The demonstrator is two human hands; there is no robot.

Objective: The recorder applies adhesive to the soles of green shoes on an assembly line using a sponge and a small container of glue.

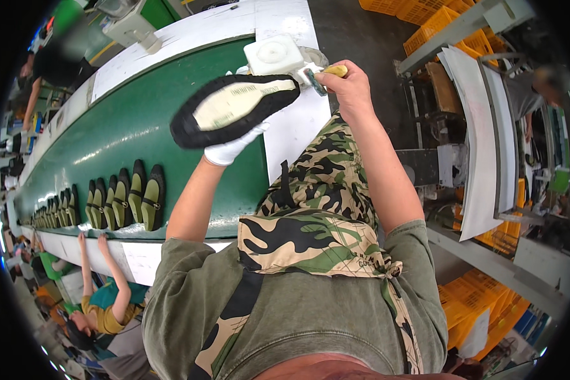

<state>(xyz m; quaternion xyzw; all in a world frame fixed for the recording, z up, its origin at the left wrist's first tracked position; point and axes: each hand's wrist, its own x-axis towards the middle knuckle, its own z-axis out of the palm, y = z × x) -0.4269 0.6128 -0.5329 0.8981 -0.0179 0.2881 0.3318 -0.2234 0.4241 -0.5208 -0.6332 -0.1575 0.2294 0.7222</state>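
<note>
My left hand (pixel 231 149), in a white glove, holds up a black shoe upper (pixel 185 124) with its underside facing me. The cream insole board (pixel 234 106) shows in the middle, ringed by a black edge. Most of my left fingers are hidden behind the shoe. My bare right hand (pixel 349 88) is closed on a small brush (pixel 335 70) with a yellowish handle and dark greenish bristles. Those bristles are beside the shoe's narrow end, close to a white square container (pixel 273 56) with a round mark on its top; whether they touch anything I cannot tell.
A green conveyor belt (pixel 139 133) runs off to the left. Several olive and black shoes (pixel 152 196) line its near side. A person's hands (pixel 95 240) rest at the belt's edge. Orange crates (pixel 481 310) and a metal rack (pixel 487 133) with white sheets stand at right.
</note>
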